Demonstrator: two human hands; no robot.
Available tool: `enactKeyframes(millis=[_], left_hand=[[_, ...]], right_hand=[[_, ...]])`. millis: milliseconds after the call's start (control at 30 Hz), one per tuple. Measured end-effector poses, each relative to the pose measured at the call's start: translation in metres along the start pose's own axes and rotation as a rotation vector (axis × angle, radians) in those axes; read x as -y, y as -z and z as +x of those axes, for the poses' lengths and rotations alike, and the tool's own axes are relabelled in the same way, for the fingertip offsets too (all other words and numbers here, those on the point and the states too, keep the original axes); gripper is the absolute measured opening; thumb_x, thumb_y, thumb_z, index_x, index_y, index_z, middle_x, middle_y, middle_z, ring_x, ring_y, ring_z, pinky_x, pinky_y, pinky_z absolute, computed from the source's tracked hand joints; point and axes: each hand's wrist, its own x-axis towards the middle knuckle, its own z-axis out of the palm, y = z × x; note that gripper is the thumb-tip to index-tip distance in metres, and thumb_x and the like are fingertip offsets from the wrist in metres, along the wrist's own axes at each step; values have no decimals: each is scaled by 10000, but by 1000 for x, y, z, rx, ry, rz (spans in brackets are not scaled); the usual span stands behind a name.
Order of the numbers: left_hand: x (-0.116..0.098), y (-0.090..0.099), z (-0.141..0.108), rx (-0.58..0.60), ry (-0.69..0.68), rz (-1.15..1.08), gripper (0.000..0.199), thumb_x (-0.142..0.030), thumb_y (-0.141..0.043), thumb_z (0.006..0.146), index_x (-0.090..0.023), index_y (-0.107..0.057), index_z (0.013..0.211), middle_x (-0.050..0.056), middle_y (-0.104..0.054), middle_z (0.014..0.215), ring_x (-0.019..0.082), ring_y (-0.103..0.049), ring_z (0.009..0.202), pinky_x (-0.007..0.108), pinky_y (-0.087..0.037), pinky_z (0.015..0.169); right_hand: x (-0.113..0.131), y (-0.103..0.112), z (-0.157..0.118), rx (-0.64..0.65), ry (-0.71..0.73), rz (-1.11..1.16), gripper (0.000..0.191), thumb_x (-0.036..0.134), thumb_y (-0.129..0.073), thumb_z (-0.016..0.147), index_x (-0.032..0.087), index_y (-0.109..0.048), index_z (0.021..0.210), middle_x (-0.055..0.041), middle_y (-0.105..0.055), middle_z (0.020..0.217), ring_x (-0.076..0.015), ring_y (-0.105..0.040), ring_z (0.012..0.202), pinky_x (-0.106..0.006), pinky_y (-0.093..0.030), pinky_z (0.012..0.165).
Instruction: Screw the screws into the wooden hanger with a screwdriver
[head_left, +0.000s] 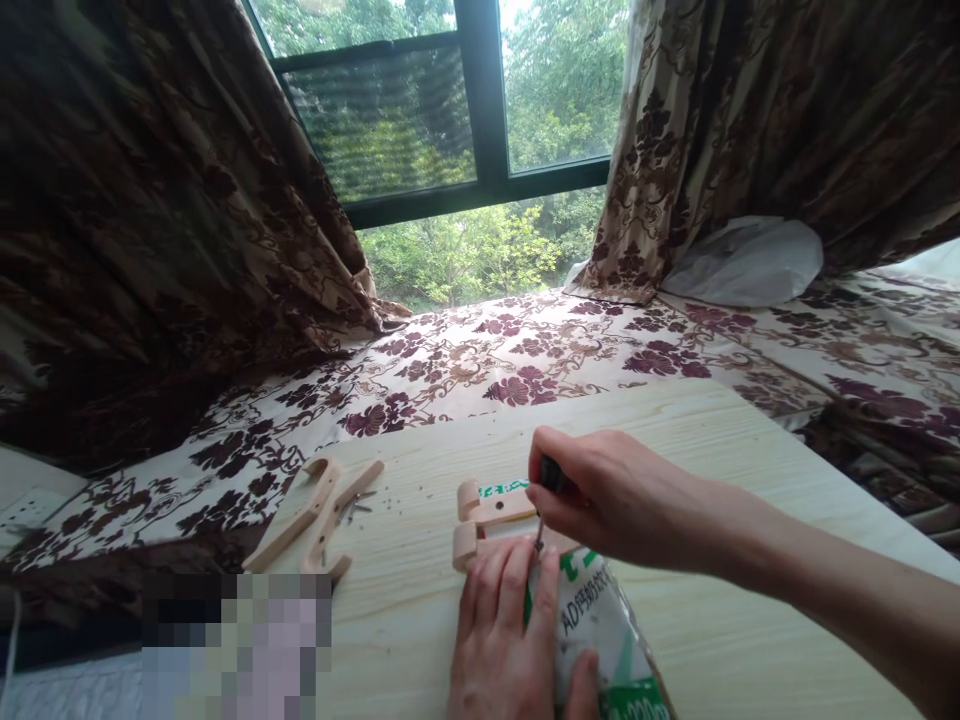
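Observation:
My right hand (pixel 592 490) is closed around the dark handle of a screwdriver (pixel 551 475). Its thin shaft points down at a pale wooden piece (pixel 466 545) with a rounded end. Fingers spread, my left hand (pixel 506 630) lies flat on that piece and on a white and green printed packet (pixel 600 630) beneath. A second wooden piece (pixel 499 505) with a dark hole lies just beyond, alongside the first. Whether the screwdriver tip sits in a screw is too small to tell.
Two curved wooden pieces (pixel 334 510) lie at the left of the wooden tabletop (pixel 405 600), with several screws (pixel 360 505) beside them. Past the table is a floral-covered ledge (pixel 480 350) below a window, with curtains (pixel 652 150) and a white plastic bag (pixel 750 262).

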Motion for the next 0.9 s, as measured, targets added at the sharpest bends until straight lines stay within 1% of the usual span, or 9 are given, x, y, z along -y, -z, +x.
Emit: enactKeyframes(millis=[100, 200, 300, 433, 533, 667, 800, 867, 900], left_hand=[[-6, -2, -2, -20, 31, 45, 570, -501, -509, 827, -167, -485, 1289, 103, -530, 1276, 258, -471, 1206, 394, -459, 939], [-5, 1, -3, 35, 10, 59, 601, -508, -520, 827, -171, -449, 1319, 108, -509, 1308, 262, -459, 1230, 390, -461, 949], [-1, 6, -2, 84, -24, 59, 642, -500, -545, 815, -146, -425, 1336, 120, -477, 1351, 273, -431, 1263, 387, -467, 959], [2, 9, 2, 124, -45, 45, 640, -496, -531, 827, -125, -424, 1337, 117, -455, 1382, 278, -404, 1287, 406, -457, 986], [4, 7, 2, 121, -71, 47, 643, -506, -528, 823, -122, -436, 1331, 125, -468, 1371, 288, -417, 1276, 411, -462, 983], [3, 2, 1, 70, -86, 95, 644, -549, -507, 815, -132, -474, 1304, 125, -518, 1320, 298, -464, 1233, 415, -486, 947], [0, 1, 1, 58, -45, 110, 676, -617, -490, 795, -154, -497, 1287, 115, -557, 1266, 303, -508, 1185, 394, -509, 905], [0, 1, 0, 69, -30, 97, 685, -629, -482, 796, -157, -493, 1292, 112, -565, 1253, 291, -528, 1160, 381, -514, 894], [-1, 1, 0, 68, -30, 91, 681, -626, -481, 799, -159, -491, 1293, 109, -562, 1257, 288, -528, 1160, 380, -512, 896]], right_hand=[[-1, 3, 1, 17, 6, 22, 68, 221, -446, 855, 176, -482, 819, 6, -562, 615, -104, -440, 504, -235, -323, 501], [-1, 6, -1, 42, 10, 23, 54, 210, -454, 856, 179, -484, 822, 14, -560, 615, -101, -443, 504, -232, -317, 499], [-2, 7, -4, 53, 31, 7, 59, 216, -468, 864, 184, -483, 816, 16, -567, 640, -99, -452, 522, -230, -314, 507], [-7, 11, -6, 44, 64, -101, 93, 229, -468, 881, 180, -505, 810, 6, -574, 661, -104, -450, 549, -242, -306, 525], [-5, 15, -2, 77, 126, -170, 101, 231, -459, 893, 176, -521, 835, -5, -591, 688, -110, -455, 572, -253, -293, 535], [8, 14, 10, 125, 247, -206, 65, 219, -471, 884, 178, -521, 894, -17, -614, 738, -115, -473, 611, -265, -266, 534], [22, 3, 24, 121, 315, -298, 54, 202, -467, 854, 186, -470, 802, -13, -578, 666, -111, -387, 544, -285, -203, 498], [23, -4, 29, 100, 330, -342, 34, 154, -465, 803, 186, -461, 793, -2, -551, 625, -108, -323, 507, -295, -171, 485], [23, -7, 30, 85, 334, -360, 58, 131, -457, 774, 185, -460, 793, 4, -534, 604, -108, -290, 493, -299, -159, 480]])
